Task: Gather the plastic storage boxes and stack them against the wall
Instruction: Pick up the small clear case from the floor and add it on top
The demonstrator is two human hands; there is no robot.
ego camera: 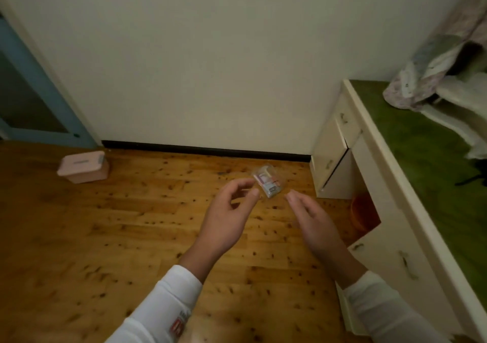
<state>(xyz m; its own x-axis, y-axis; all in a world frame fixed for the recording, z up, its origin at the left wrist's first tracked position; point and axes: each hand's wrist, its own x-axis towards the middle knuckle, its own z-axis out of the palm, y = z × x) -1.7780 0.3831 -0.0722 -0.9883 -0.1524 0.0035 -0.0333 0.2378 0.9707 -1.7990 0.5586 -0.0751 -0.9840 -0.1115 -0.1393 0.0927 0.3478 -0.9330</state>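
A small clear plastic box (269, 181) with coloured items inside lies on the wooden floor, a short way out from the white wall. My left hand (227, 212) and my right hand (312, 220) hover on either side of it, fingers apart, holding nothing. The fingertips are close to the box but I cannot tell if they touch it. A pink lidded storage box (83, 167) stands on the floor at the left, near the wall and the door frame.
A cream desk (369, 158) with drawers and a green top runs along the right side, with cloth piled on it. An orange bin (362, 214) sits under the desk. A blue door (31, 92) is at the left. A black skirting board (205, 150) lines the wall.
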